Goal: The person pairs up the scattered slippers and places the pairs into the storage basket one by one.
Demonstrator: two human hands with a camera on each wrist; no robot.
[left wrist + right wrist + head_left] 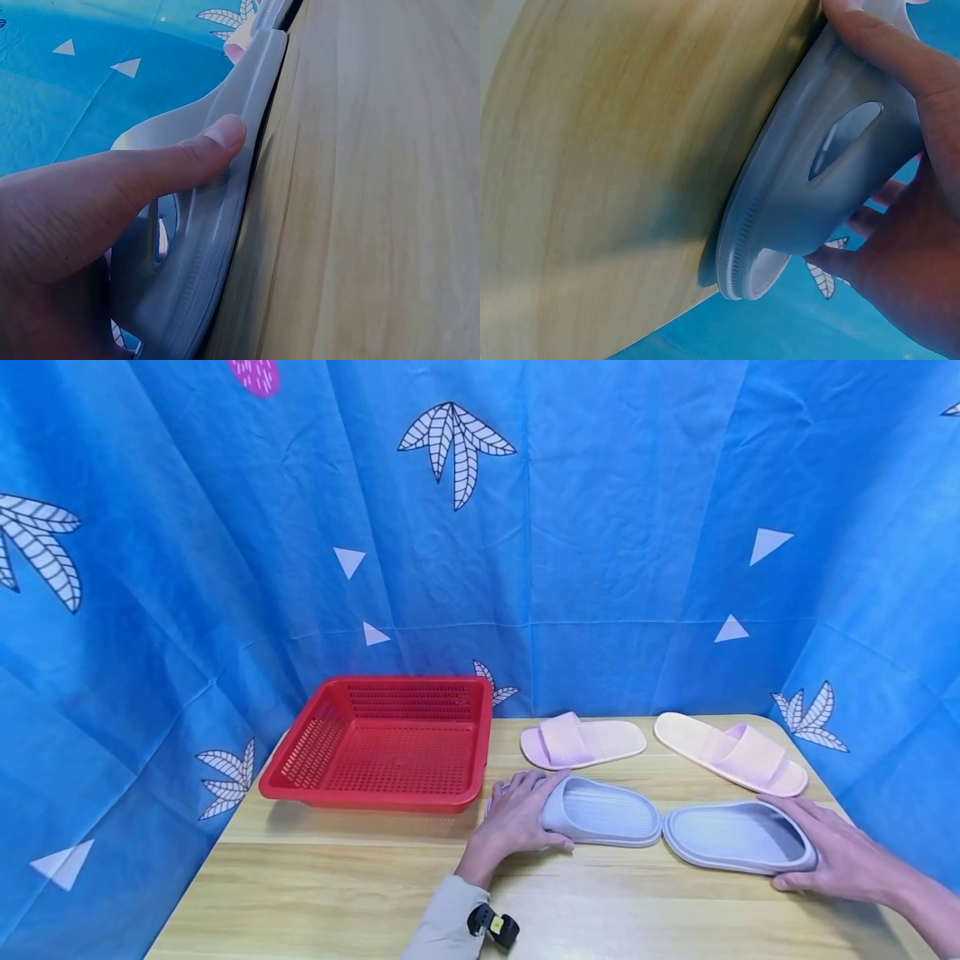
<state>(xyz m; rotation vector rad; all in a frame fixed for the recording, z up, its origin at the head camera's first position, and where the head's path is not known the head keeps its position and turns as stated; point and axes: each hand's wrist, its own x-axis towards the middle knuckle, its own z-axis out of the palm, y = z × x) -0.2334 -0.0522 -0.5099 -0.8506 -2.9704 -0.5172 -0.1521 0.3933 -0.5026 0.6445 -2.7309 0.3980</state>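
Two light grey slippers lie on the wooden table with their heel ends meeting and their toes pointing outward. My left hand (516, 820) grips the toe part of the left grey slipper (611, 814); in the left wrist view the thumb presses on its near side. The right grey slipper (731, 833) has its toe part held by my right hand (847, 853), thumb on the near side and fingers round the far side. In the right wrist view the side slot of this slipper (780, 202) shows, and its sole edge rests along the table.
Behind the grey pair lie a pink slipper (615, 739) and another pink slipper (753, 756), the latter set at a slant. A red plastic basket (375, 798) stands at the back left of the table (337, 885). A blue patterned curtain (600, 543) encloses the back and sides.
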